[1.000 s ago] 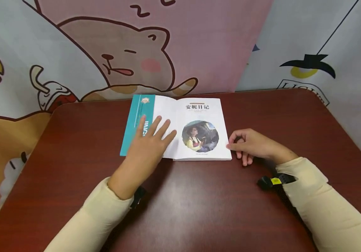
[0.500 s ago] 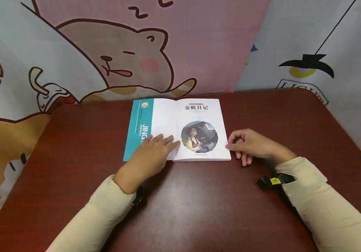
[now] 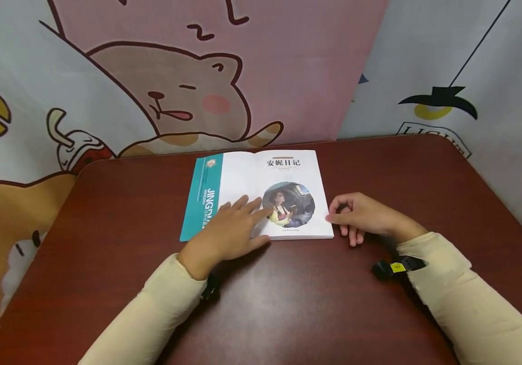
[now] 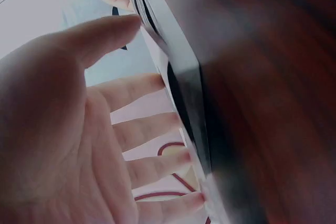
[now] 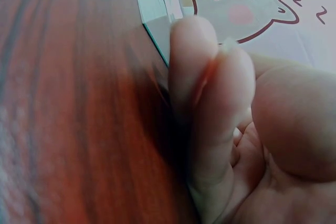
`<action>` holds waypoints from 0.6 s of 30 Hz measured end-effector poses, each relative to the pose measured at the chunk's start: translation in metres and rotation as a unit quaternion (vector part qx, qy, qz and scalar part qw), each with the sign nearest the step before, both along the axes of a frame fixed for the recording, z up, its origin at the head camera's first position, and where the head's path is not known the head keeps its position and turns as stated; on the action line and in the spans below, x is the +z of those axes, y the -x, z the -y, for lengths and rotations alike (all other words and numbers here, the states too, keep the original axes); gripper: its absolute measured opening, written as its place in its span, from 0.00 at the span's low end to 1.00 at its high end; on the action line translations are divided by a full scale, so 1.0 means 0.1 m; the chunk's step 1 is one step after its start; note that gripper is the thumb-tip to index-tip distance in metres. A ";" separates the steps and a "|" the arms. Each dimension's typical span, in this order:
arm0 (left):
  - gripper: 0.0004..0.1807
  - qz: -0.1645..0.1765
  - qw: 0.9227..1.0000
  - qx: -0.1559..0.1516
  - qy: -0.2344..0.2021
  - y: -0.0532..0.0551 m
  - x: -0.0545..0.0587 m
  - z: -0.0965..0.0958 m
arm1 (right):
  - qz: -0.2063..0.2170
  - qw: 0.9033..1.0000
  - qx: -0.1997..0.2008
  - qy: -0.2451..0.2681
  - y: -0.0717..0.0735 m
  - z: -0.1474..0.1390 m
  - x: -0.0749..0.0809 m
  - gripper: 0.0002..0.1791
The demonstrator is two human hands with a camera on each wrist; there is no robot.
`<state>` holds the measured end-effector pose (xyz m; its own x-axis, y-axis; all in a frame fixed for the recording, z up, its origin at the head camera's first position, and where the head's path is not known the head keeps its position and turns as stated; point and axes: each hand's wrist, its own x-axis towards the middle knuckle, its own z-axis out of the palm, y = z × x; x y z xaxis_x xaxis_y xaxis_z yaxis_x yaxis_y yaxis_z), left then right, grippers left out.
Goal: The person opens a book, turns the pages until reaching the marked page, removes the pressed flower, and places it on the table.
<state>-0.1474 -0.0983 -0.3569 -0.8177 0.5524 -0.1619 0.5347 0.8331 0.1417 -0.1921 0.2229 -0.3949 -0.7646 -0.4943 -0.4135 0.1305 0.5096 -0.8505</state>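
An open book (image 3: pixel 238 172) lies on the table, its title page (image 3: pixel 306 175) with a round picture on the right and a teal cover flap (image 3: pixel 201 187) on the left. My left hand (image 3: pixel 226 233) lies over the lower middle of the spread, fingers outstretched and thumb held apart near the bottom edge. In the left wrist view its fingertips (image 4: pixel 186 156) meet the page, seen edge-on. At the book's right edge, my right hand (image 3: pixel 363 215) pinches the page edge, thumb on top and index finger bent. The right wrist view shows curled fingers (image 5: pixel 220 103) beside the book's corner (image 5: pixel 155 17).
The dark red-brown table (image 3: pixel 297 299) extends around the book. Behind it hangs a cartoon-printed cloth (image 3: pixel 306 76) meeting the table's far edge. Black wrist straps (image 3: pixel 411 264) show below the cream sleeves (image 3: pixel 452 284).
My left hand has slid from the flap down and rightward toward the book's middle, uncovering more of the teal flap. The right hand stays at the right edge. The head view has tilted slightly up.
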 end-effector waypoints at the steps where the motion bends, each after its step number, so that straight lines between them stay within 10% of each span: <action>1: 0.36 -0.004 1.000 -0.005 -0.002 0.02 -0.01 -0.03 | 0.001 1.000 0.000 0.000 0.00 0.00 -0.01 0.17; 18: 0.36 -0.019 0.999 -0.034 -0.005 0.11 -0.07 -0.20 | 0.007 1.000 -0.001 0.000 0.00 0.02 0.00 0.18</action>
<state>-0.1583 -0.0779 -0.3641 -0.7839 0.6083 -0.1246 0.5951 0.7932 0.1288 -0.1926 0.2214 -0.3952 -0.7598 -0.4928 -0.4242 0.1427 0.5101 -0.8482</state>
